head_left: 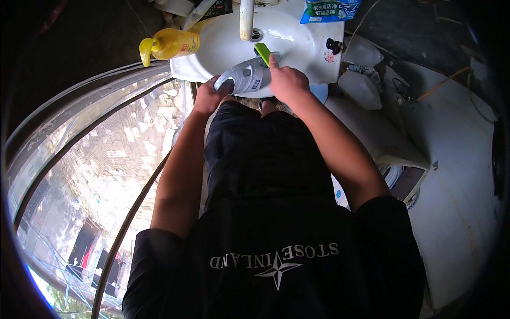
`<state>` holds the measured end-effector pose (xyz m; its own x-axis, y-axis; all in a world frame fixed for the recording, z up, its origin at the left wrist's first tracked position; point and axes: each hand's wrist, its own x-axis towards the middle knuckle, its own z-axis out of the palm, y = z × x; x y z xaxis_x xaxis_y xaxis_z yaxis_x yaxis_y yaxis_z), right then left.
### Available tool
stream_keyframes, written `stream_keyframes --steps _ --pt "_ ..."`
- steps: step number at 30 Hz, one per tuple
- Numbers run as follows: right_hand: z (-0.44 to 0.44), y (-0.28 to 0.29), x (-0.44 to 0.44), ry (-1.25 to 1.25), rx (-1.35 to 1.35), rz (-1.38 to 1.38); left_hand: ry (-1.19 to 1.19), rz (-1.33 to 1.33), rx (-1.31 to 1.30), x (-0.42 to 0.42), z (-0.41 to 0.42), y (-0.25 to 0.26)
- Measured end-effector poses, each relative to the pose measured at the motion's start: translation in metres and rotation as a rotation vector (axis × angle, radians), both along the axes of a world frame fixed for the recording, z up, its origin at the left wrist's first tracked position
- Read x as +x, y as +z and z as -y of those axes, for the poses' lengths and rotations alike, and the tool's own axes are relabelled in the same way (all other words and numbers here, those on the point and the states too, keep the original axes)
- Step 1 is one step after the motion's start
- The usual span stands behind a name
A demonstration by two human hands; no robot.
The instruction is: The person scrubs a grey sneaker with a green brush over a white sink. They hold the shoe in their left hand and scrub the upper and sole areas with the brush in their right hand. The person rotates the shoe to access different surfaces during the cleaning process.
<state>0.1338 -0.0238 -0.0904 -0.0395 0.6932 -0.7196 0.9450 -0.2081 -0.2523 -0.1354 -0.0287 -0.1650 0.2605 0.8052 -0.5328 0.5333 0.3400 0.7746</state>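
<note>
My left hand (210, 95) grips the near end of a grey shoe (241, 76), which is held over the front rim of a white ceramic washbasin (295, 46). The fingers seem to reach into the shoe's dark opening. In my right hand (289, 81) is a green-backed brush (262, 54), with one finger stretched along its back. The brush lies against the far end of the shoe; its bristles are mostly hidden. Beyond it are the drain (257, 35) and the white tap spout (246, 20).
A yellow pump bottle (175, 43) lies at the basin's left edge. A blue detergent bag (330, 11) and a small dark object (334, 46) rest on its right side. White plastic jugs (359, 89) stand right of the basin. A window (119, 159) is at the left.
</note>
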Motion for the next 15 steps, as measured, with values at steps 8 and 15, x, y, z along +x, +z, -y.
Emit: stream_keyframes --steps 8,15 --pt "0.021 0.045 -0.010 -0.217 0.063 -0.214 0.225 -0.007 0.118 0.023 0.010 0.042" --pt "0.047 0.073 0.012 -0.431 0.163 -0.211 -0.064 -0.045 0.495 0.080 -0.012 0.097"
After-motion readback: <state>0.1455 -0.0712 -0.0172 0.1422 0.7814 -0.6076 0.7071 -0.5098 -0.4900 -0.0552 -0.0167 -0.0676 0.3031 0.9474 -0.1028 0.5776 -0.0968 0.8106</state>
